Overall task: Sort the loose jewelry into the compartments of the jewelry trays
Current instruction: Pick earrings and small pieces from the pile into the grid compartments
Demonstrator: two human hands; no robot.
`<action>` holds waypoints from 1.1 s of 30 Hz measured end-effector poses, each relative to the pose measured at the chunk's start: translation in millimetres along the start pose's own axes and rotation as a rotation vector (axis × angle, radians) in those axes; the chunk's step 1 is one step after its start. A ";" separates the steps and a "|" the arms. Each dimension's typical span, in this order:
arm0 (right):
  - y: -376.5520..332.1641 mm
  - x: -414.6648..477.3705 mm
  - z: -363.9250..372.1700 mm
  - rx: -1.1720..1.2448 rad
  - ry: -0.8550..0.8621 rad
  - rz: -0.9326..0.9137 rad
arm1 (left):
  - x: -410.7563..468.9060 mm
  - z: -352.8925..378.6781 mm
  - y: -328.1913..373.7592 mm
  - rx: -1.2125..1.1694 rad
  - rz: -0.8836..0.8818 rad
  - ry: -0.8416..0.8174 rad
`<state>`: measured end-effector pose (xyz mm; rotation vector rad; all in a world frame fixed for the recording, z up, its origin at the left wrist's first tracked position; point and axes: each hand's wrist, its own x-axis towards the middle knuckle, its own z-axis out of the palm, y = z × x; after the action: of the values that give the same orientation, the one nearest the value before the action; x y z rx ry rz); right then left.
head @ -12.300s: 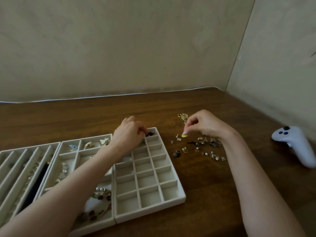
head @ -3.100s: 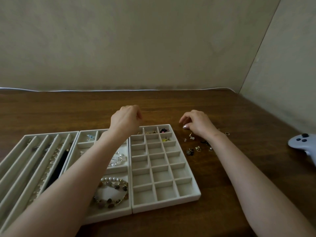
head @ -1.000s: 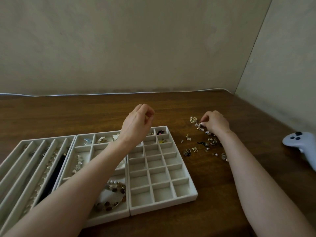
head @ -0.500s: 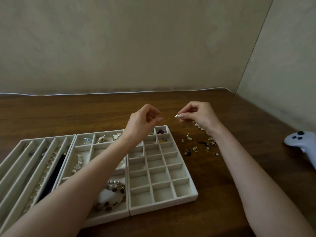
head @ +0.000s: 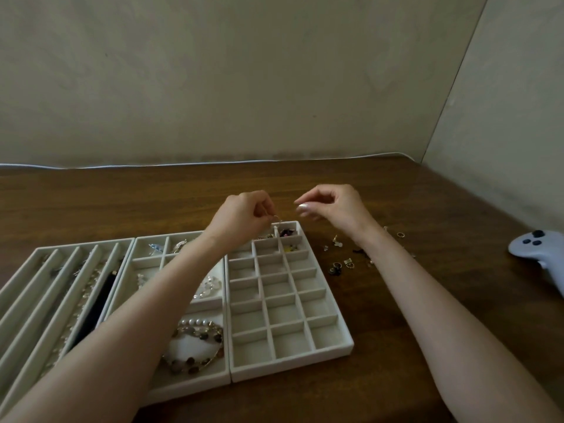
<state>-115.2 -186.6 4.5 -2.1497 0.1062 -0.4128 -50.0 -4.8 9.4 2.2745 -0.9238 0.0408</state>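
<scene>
Above the far row of the tray [head: 290, 365], the left hand [head: 241, 218] now pinched the earring [head: 276, 218] handed over by the right hand [head: 332, 206], whose curled fingers hid any contents, leaving only the drop.

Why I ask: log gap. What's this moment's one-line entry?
left hand: pinches thin metal hoop over white grid tray, far row | right hand: pinched, contents unclear

Loose jewelry [head: 345, 261] — controller [head: 540, 251] right, trays [head: 290, 366] left

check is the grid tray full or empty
Mostly empty: only a few far compartments of the grid tray hold jewelry; the rest are bare.
</scene>
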 end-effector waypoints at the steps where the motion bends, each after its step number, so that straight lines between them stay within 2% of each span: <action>1: 6.6 2.6 -6.5 -0.168 0.091 -0.009 | 1.2 -5.0 -2.6 0.036 -0.025 -0.010; 3: 24.6 7.7 -22.2 -0.413 0.219 0.038 | 2.4 -14.8 -9.5 0.061 -0.098 -0.070; 4: 34.9 10.1 -28.8 -0.480 0.230 0.088 | 2.3 -18.8 -13.2 0.060 -0.132 -0.112; 8: 64.3 17.3 -38.6 -0.668 0.089 0.262 | 2.0 -27.2 -21.6 0.042 -0.198 -0.226; 19: 70.2 19.6 -37.0 -0.625 0.045 0.245 | -0.1 -32.2 -26.0 0.036 -0.247 -0.462; 23: 68.4 19.7 -36.5 -0.616 0.039 0.224 | -1.3 -30.8 -23.6 0.085 -0.248 -0.431; 28: 66.6 19.2 -37.7 -0.599 0.077 0.176 | 0.7 -30.1 -22.1 0.025 -0.232 -0.181; 33: 66.9 19.8 -37.1 -0.525 0.155 0.133 | -0.8 -29.3 -21.7 0.060 -0.246 -0.222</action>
<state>-103.7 -258.9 -25.4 -2.6003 0.4898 -0.5157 -30.8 24.5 19.3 2.4681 -0.7528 -0.3007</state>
